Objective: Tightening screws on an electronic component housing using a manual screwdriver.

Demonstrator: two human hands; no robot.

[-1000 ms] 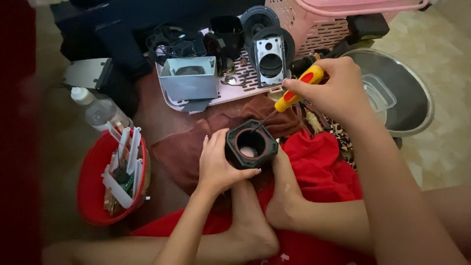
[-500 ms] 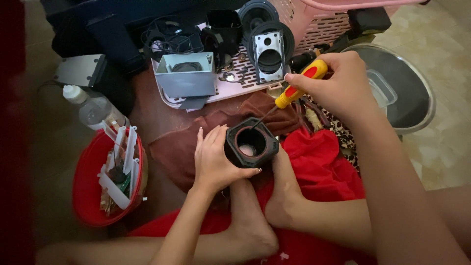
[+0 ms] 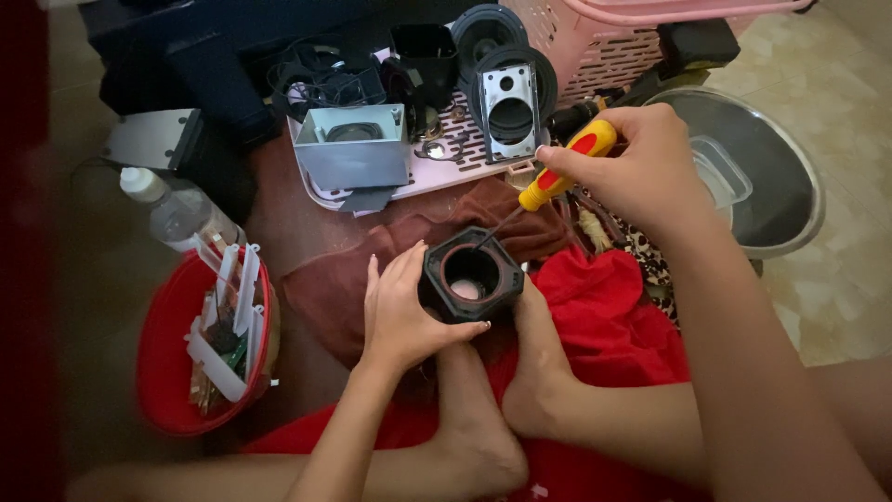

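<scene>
My left hand (image 3: 401, 311) grips the side of a black hexagonal speaker housing (image 3: 471, 274), which rests between my bare feet on a brown cloth (image 3: 325, 288). My right hand (image 3: 641, 167) is shut on a screwdriver (image 3: 557, 175) with a yellow and red handle. Its thin shaft slants down and left, and the tip sits at the housing's upper rim. The housing's round opening faces up, with something pale visible inside.
A red bowl (image 3: 163, 372) with circuit boards and white plastic strips stands at left, beside a clear bottle (image 3: 177, 214). Behind lie a pink tray (image 3: 437, 172) with a grey box (image 3: 351, 149) and speaker parts, a pink basket (image 3: 604, 42), a steel bowl (image 3: 771, 177), and red fabric (image 3: 604, 316).
My right hand has lowered the screwdriver, bringing its tip down to the housing's rim. My left hand stays on the housing.
</scene>
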